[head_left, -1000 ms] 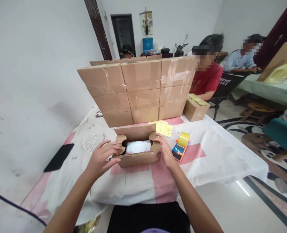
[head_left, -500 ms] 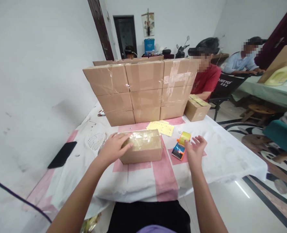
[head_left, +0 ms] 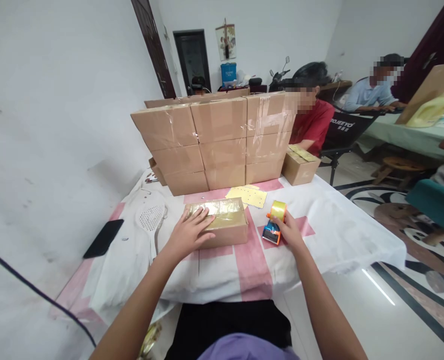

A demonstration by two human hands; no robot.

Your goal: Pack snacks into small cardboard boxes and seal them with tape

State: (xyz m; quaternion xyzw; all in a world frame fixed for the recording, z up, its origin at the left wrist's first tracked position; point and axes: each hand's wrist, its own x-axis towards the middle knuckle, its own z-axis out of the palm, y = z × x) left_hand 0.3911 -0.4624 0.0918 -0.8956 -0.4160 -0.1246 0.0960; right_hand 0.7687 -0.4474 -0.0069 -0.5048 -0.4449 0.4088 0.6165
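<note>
A small cardboard box [head_left: 225, 234] with shiny clear tape over its top seam lies on the table in front of me. My left hand [head_left: 191, 231] rests flat on the box's left top, fingers spread. To the right of the box, my right hand [head_left: 291, 232] is closed around the side of a tape dispenser [head_left: 272, 232], orange and blue with a yellowish roll of tape. Some of the right fingers are hidden behind the roll. Yellow dotted sheets [head_left: 249, 195] lie just beyond the box.
Stacked cardboard boxes [head_left: 222, 145] form a wall at the back of the table. Another box [head_left: 300, 167] stands at its right. On the left are a white perforated paddle [head_left: 151, 218] and a black phone [head_left: 104, 238]. A person in red [head_left: 315, 125] sits beyond the table.
My right hand has moved left and closed on the tape dispenser, which is now tipped more upright. My left hand now lies flatter on the box. The view has shifted slightly.
</note>
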